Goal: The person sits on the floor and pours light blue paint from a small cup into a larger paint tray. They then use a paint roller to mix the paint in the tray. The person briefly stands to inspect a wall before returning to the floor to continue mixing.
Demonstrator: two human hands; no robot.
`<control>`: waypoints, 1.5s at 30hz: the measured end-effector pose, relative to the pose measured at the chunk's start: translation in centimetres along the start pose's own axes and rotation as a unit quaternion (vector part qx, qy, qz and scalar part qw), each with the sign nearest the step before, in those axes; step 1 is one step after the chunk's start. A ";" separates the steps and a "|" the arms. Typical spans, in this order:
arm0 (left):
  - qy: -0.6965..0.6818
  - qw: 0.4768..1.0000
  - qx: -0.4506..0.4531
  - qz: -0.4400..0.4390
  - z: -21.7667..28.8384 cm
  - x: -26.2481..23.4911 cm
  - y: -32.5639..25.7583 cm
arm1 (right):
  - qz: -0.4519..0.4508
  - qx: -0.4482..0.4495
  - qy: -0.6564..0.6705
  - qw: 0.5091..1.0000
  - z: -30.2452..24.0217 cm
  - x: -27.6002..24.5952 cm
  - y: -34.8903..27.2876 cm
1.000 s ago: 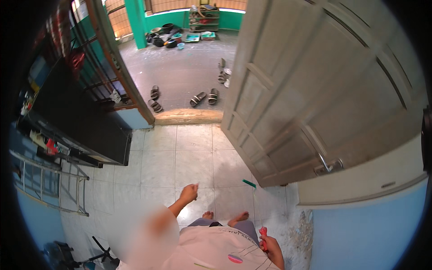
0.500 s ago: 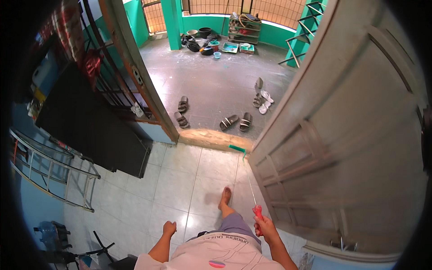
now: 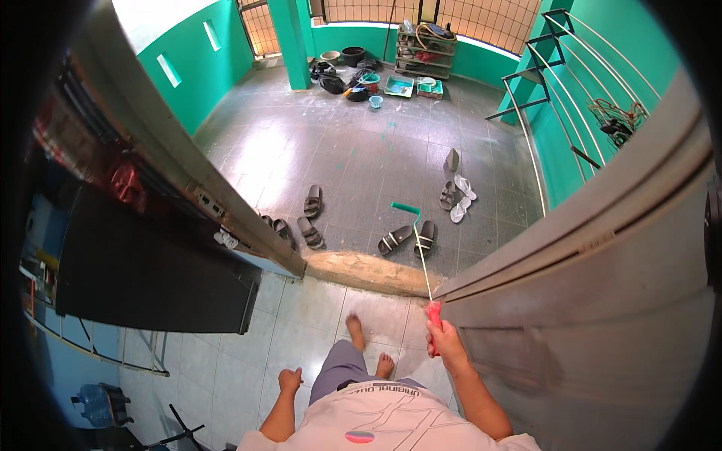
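My right hand [image 3: 450,349] is wrapped round the red handle of a small paint roller [image 3: 423,259]. Its thin rod points away from me, over the door sill, and the green roller head at its end appears above the dark floor beyond, close to a pair of black slides with pale stripes [image 3: 410,237]. My left hand [image 3: 289,380] hangs beside my left hip with the fingers curled in, and nothing shows in it.
A worn door sill [image 3: 368,272] crosses ahead, between a wooden frame [image 3: 188,180] and an open brown door [image 3: 587,323]. More sandals [image 3: 310,218] lie outside. Paint trays [image 3: 399,86], buckets and a rack [image 3: 425,54] stand far back. A black cabinet [image 3: 150,270] is at left.
I have stepped toward the doorway, and the sill and sandals appear nearer. The roller has moved forward past the sill. More of the green right wall and a drying rack shows.
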State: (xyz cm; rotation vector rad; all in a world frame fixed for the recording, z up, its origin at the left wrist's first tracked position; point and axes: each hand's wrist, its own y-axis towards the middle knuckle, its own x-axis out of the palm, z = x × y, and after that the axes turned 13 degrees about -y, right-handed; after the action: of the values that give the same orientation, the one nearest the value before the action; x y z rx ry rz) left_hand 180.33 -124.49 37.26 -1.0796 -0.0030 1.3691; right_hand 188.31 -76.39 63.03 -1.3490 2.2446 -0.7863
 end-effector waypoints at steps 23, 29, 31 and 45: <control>-0.254 0.959 0.074 -0.105 54.0 0.5 35.4 | 0.088 0.036 -0.051 0.994 -32.1 7.0 31.7; -0.002 0.996 0.064 -0.058 43.6 0.5 41.1 | 0.026 0.044 -0.058 0.997 -37.4 8.4 39.1; -0.018 0.996 -0.031 -0.084 43.4 0.4 39.5 | 0.025 0.040 -0.047 0.998 -38.4 7.9 41.8; -0.114 0.993 -0.001 -0.024 63.0 3.4 49.7 | -0.012 0.017 -0.009 1.000 -53.5 5.4 64.7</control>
State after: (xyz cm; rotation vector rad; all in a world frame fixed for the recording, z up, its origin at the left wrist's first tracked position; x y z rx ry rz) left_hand 106.86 -92.04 39.61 -0.9142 -0.1966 1.4426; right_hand 111.02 -43.17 61.43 -1.3648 2.1942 -0.8135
